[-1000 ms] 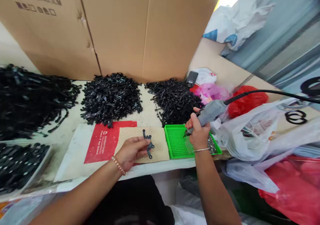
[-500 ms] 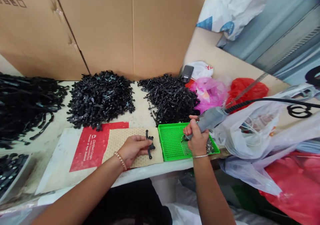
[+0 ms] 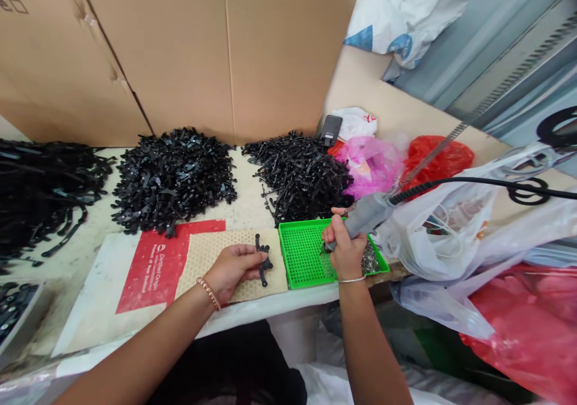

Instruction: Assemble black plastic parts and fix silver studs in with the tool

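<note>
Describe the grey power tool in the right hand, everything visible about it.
The grey power tool is a slim, pen-like handpiece with a matte grey body that looks like plastic. The right hand grips it near the lower end, tilted, its dark tip pointing down-left over the green perforated tray. From its upper end a ribbed black sleeve leads into a black cable running off to the right above the plastic bags. Whether the tip touches the tray cannot be told.
</note>
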Available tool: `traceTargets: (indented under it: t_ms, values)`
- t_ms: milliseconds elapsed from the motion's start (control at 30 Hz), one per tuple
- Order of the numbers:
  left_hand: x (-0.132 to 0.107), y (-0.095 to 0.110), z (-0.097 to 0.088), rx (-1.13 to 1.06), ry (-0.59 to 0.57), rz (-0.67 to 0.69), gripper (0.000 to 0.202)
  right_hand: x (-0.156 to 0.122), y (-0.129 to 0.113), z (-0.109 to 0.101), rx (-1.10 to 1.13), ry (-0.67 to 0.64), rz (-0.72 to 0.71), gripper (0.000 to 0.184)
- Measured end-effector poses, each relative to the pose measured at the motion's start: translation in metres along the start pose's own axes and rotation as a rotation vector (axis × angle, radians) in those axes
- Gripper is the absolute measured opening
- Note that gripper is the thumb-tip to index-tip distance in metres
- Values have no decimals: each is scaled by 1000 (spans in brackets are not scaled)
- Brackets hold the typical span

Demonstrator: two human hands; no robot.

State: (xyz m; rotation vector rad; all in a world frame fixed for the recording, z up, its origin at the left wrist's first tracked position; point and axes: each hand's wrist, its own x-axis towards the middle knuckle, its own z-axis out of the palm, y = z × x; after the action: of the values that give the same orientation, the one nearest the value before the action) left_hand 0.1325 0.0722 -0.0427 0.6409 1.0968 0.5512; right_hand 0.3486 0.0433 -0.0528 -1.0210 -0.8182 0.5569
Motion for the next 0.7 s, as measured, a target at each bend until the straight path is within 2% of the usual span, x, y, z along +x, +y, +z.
traceTargets:
  t_ms: [700]
  values:
    - [0,0,-1,0,-18,3,10,2,-2,-1,-49,42,8,29]
